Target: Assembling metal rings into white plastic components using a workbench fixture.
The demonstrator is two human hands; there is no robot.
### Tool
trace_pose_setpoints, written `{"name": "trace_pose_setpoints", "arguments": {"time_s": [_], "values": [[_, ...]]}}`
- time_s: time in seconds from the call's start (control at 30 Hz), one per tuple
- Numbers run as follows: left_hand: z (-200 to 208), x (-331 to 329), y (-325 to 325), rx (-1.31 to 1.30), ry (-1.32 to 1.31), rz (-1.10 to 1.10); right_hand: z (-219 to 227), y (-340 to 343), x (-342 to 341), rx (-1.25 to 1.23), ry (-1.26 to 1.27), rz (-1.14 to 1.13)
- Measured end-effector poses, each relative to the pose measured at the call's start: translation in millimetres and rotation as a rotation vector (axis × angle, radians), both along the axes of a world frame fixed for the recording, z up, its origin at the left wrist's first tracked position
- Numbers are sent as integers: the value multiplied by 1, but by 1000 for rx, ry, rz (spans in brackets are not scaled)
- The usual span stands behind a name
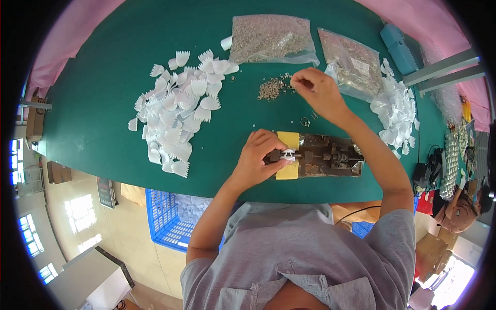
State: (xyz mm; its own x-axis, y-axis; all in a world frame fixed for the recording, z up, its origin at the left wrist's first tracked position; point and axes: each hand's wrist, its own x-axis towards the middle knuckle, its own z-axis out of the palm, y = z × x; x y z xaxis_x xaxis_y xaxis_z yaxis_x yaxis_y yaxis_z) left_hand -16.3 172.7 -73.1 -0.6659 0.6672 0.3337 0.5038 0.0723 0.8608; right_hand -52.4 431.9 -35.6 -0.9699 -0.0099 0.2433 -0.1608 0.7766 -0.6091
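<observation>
Green tbl (98, 119) | L hand (256, 157) pinching wht pc (288, 154) | R hand (321, 93) curled nr metal bits (272, 89), hold unclear

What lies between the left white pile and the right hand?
The head view shows a heap of tiny brownish parts there, near the right hand.

Green worktable (103, 113) bearing white toothed pieces (178, 98) left of the left hand (258, 157), a metal fixture (333, 159) right of it, small metal parts (271, 90) beside the right hand (320, 93), filled plastic bags (271, 39) beyond.
</observation>
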Motion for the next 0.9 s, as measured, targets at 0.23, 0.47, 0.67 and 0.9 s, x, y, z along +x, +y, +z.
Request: {"name": "trace_pose_setpoints", "arguments": {"time_s": [0.23, 0.47, 0.67, 0.9], "values": [[4, 0, 0, -34, 22, 37, 39, -27, 69, -546, -480, 26], [1, 0, 2, 5, -51, 21, 35, -55, 110, -367, -291, 97], [0, 2, 3, 37, -81, 39, 32, -60, 111, -225, -167, 125], [-1, 2, 2, 36, -88, 37, 27, -66, 114, -136, -71, 120]]}}
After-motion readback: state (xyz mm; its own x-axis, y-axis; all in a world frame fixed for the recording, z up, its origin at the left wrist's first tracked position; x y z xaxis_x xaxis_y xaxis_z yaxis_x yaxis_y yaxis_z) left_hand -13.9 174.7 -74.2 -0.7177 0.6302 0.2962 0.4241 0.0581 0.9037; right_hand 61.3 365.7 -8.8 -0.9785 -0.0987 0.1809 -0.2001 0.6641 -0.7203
